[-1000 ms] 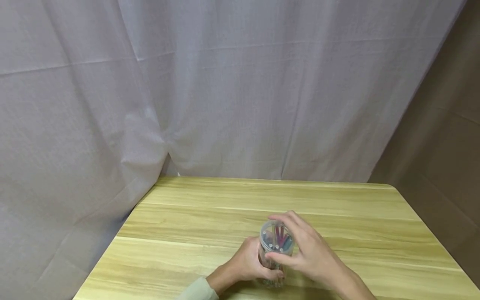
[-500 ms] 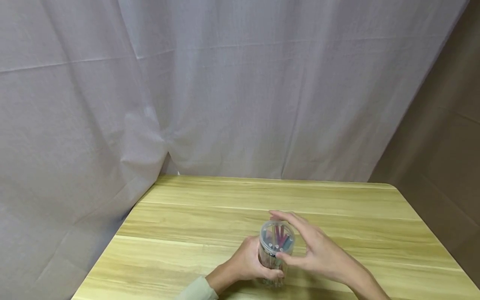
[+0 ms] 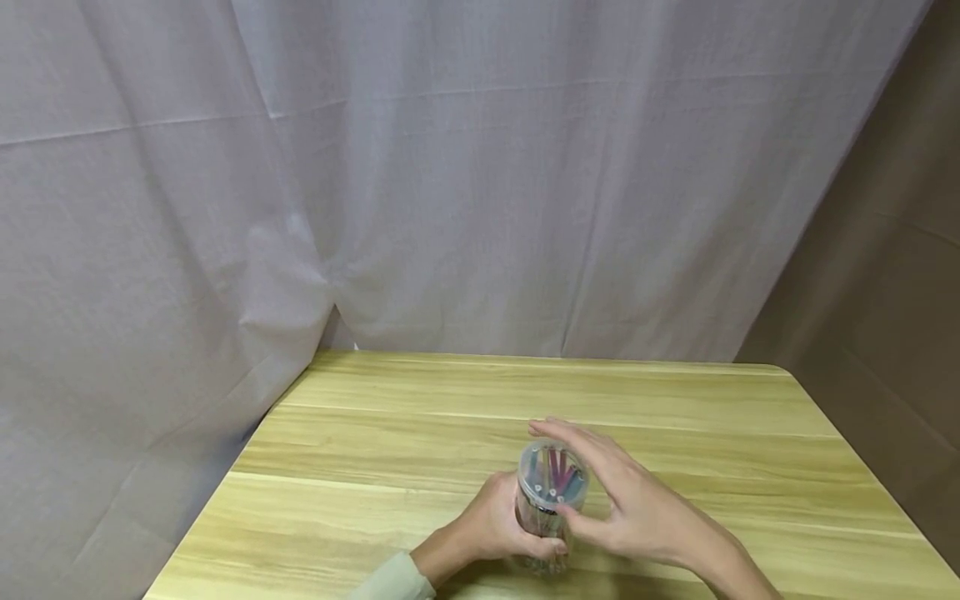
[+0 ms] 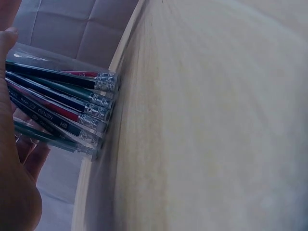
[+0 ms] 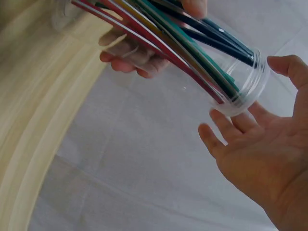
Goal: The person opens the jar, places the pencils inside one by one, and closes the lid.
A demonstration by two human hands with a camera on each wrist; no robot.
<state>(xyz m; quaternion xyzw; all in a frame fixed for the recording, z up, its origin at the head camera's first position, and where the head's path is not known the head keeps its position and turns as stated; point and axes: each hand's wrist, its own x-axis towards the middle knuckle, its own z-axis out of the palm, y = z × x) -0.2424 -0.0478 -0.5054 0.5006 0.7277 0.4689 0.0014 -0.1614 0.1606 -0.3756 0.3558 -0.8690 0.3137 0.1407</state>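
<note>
My left hand grips a clear plastic jar around its side, thumb across the front. The jar stands upright near the table's front, with several pencils inside, mostly dark, green and red; their metal ferrules and erasers are at the bottom. A clear round lid sits on top. My right hand spans the lid with fingers spread, its thumb tip right at the near rim. In the right wrist view, a gap shows between some fingertips and the rim.
The wood-grain table extends beyond the jar to the back and both sides. Grey curtain cloth hangs behind it and on the left, and a brown cloth panel lies along the right.
My right hand has loosened from around the lid, fingers spreading and palm backing off to the right. The left hand keeps its grip on the jar, almost unmoved.
</note>
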